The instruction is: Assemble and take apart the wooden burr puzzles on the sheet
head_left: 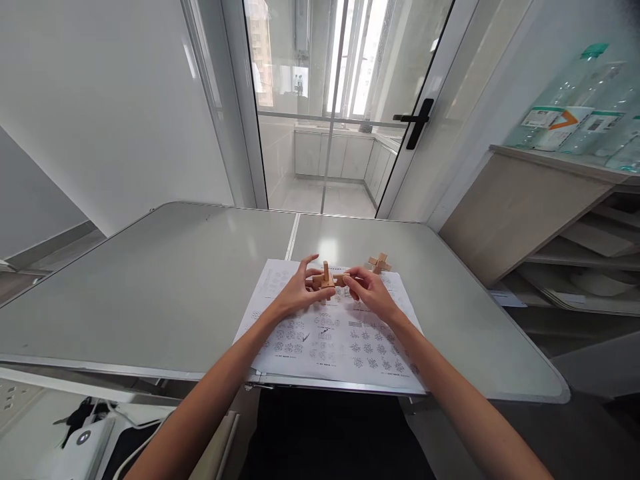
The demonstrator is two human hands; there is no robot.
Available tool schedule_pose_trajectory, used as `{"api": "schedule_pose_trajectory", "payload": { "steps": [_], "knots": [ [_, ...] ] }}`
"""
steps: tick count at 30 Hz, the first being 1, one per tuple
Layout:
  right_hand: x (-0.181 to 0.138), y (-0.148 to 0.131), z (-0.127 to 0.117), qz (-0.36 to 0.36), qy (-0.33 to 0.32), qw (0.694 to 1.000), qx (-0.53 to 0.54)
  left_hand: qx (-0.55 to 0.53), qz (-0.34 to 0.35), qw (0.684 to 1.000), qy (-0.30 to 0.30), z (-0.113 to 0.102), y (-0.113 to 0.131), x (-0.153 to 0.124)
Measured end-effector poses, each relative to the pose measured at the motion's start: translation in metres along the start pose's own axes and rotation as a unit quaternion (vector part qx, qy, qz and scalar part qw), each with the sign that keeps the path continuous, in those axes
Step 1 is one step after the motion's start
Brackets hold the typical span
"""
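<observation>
This looks like a home. Beyond the table's [125, 287] far edge, a glass door [332, 120] with a black handle [419, 124] shows low white cabinets [333, 155] and a bright window [357, 60], perhaps a kitchen or utility space. Past the table's right edge, a shelf unit [525, 207] carries clear plastic bottles [555, 123].

Hands [298, 291] bare, forearms [240, 353] bare; black clothing [335, 437] over lap.
</observation>
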State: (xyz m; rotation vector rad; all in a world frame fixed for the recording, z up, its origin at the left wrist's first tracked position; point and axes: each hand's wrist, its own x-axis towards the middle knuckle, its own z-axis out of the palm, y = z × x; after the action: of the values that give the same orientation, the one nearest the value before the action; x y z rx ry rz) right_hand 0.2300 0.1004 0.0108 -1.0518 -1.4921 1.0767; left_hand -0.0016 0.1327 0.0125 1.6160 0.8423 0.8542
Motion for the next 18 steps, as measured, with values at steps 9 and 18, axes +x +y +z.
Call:
{"api": "schedule_pose_trajectory", "payload": {
  "steps": [9,18],
  "knots": [
    [-0.001,0.000,0.002,-0.015,-0.027,0.999,-0.035,-0.045,-0.026,0.998,0.047,0.002,0.012,-0.001],
    [-0.002,0.003,0.003,-0.025,-0.036,0.998,-0.055,-0.033,0.007,0.996,0.087,-0.004,0.002,0.005]
  ]
}}
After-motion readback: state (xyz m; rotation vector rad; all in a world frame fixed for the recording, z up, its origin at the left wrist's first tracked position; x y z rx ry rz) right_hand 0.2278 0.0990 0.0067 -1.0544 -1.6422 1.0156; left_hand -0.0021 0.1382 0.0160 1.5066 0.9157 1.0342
